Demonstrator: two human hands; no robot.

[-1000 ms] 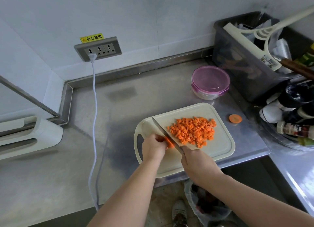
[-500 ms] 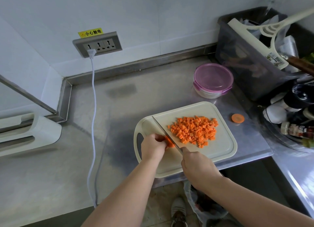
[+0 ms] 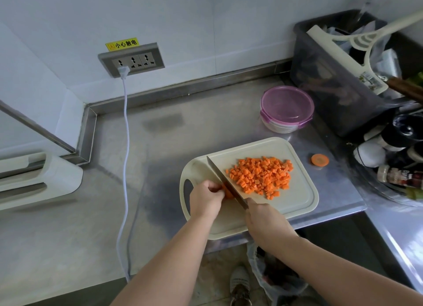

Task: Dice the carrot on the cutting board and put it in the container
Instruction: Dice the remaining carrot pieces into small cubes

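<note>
Start at the lower middle of the frame. Your left hand (image 3: 206, 200) is curled, and its fingertips pinch the carrot stub (image 3: 227, 193) against the board. Only a small orange edge shows past your knuckles, so its long axis cannot be told from here.

The stub lies directly right of your left fingertips, touching them. It is wedged between them and the knife (image 3: 225, 182). The next cut turns on that gap: the blade is just beside your fingers, with only the stub between. The blade runs diagonally, with its tip toward the upper left and its heel toward the lower right. It meets the stub near the heel.

Your right hand (image 3: 263, 218) is wrapped fully round the handle, which your fist hides. The left hand is the nearer one to the stub, while the right reaches it only through the blade.

Right of the blade, the diced pile (image 3: 261, 177) is heaped in the middle of the cutting board (image 3: 304, 191), close to the knife's flat. The dicing looks nearly finished, with only this last stub left.

Further to the upper right, the container (image 3: 287, 109) sits on the steel counter beyond the board's far corner, well apart from both hands. Its purple lid appears to be on, so you will likely need to free a hand to open it before any carrot goes in. It lies on your right hand's side.

Right of the board, a round carrot slice (image 3: 319, 160) lies alone on the counter.
</note>
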